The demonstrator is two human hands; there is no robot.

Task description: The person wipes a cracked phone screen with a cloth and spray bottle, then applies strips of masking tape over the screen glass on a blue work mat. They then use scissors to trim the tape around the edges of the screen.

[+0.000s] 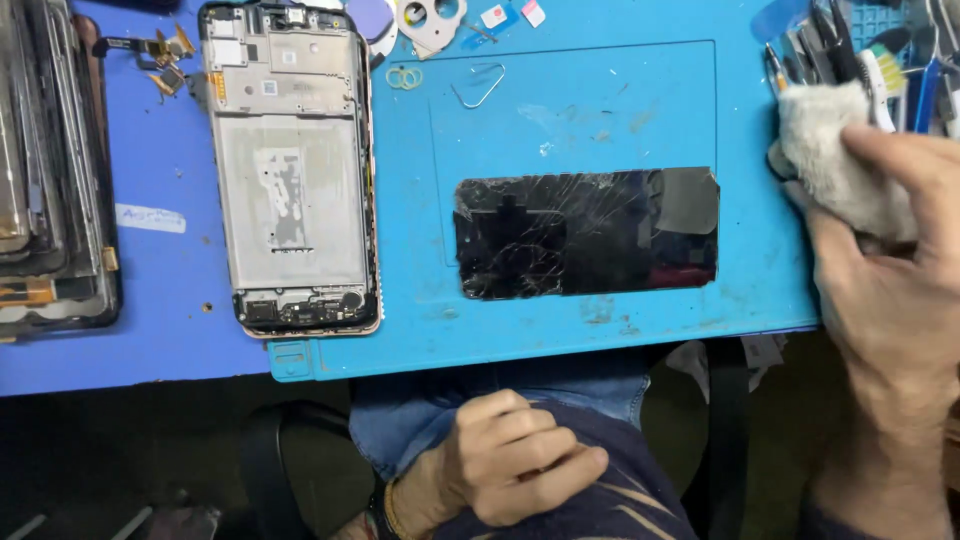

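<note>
Grey cloth [835, 165] — right hand [890, 270] fingers clasp it | left hand [510, 455] fingers curled, empty — on lap

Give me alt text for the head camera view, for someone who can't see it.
A cracked black phone screen lies on a blue work mat, beside an opened phone frame. The right hand grips a pale cloth at the mat's edge; the left hand rests closed on the lap.

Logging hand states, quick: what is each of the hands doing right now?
Left hand: closed in a loose fist on the lap, holding nothing visible.
Right hand: closed on a whitish cloth.
</note>
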